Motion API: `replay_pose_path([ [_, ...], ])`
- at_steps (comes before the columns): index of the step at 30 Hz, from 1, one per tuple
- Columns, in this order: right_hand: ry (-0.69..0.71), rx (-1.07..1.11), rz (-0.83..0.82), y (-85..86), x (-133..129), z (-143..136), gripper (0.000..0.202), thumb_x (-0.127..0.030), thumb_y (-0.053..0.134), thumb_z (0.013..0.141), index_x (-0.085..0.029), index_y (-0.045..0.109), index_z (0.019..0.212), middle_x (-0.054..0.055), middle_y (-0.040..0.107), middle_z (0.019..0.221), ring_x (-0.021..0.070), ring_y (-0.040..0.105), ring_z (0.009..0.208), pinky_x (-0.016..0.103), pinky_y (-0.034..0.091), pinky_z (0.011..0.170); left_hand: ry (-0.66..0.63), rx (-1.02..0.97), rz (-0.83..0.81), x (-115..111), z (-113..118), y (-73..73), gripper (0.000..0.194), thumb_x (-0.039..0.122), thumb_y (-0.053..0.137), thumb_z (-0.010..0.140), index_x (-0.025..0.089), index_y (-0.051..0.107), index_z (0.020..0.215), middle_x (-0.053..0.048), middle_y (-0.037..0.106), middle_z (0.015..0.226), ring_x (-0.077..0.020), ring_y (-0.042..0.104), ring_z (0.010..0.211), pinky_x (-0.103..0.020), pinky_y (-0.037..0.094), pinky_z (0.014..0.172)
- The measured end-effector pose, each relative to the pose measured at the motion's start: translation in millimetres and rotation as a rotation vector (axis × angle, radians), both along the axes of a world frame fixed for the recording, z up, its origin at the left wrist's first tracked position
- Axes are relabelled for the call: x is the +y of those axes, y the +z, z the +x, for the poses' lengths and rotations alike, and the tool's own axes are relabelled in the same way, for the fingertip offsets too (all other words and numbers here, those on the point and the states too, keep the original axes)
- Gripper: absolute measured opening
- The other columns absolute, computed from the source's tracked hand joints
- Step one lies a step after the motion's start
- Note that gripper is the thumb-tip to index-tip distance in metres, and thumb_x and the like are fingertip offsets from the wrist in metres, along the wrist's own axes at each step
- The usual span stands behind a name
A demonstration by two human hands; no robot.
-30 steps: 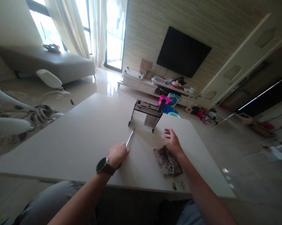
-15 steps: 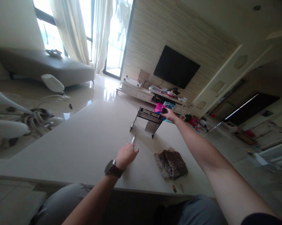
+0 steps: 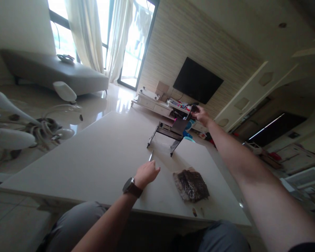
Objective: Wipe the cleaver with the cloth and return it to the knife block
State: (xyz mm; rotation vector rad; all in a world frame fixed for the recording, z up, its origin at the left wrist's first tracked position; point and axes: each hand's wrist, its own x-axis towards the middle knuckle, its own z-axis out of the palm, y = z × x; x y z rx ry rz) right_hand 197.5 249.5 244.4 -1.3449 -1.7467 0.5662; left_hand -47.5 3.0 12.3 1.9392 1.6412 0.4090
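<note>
Nearest in, the left hand (image 3: 147,173) rests on the table (image 3: 94,154), fingers curled round the handle of a knife (image 3: 151,156) whose blade pokes out just beyond the knuckles, pointing toward the rack. Just to the right of that hand, apart from it, lies a dark speckled cloth (image 3: 191,184) flat on the tabletop. Farther out, past the blade tip, stands the dark knife rack (image 3: 170,131). The right hand (image 3: 200,114) is up above the rack's far right corner, closed on the black handle of a second knife (image 3: 188,118), blade half lifted out of its slot. The step in hand looks like pulling that knife free; it wants a straight, steady lift so the rack does not tip.
</note>
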Motion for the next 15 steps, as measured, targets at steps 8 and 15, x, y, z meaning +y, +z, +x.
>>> replay_pose_path([
  [8, 0.053, -0.163, 0.501, 58.5, -27, 12, 0.039, -0.038, 0.066, 0.094, -0.020, 0.057, 0.128, 0.010, 0.067, 0.118, 0.0250, 0.071, 0.108, 0.048, 0.064, 0.087, -0.037, 0.015, -0.011, -5, 7, 1.0, 0.040, 0.044, 0.043, 0.103, 0.017, 0.071, 0.112, -0.019, 0.077, 0.120, -0.0316, 0.074, 0.111, -0.037, 0.054, 0.087],
  [15, 0.054, -0.384, 0.284, 3.6, -127, -11, 0.046, -0.026, 0.073, 0.083, -0.021, 0.065, 0.127, 0.006, 0.071, 0.105, 0.0235, 0.073, 0.090, 0.041, 0.065, 0.081, -0.031, 0.063, -0.029, -1, 4, 1.7, 0.040, 0.034, 0.042, 0.101, 0.014, 0.075, 0.109, -0.025, 0.077, 0.116, -0.0337, 0.075, 0.111, -0.037, 0.054, 0.084],
])
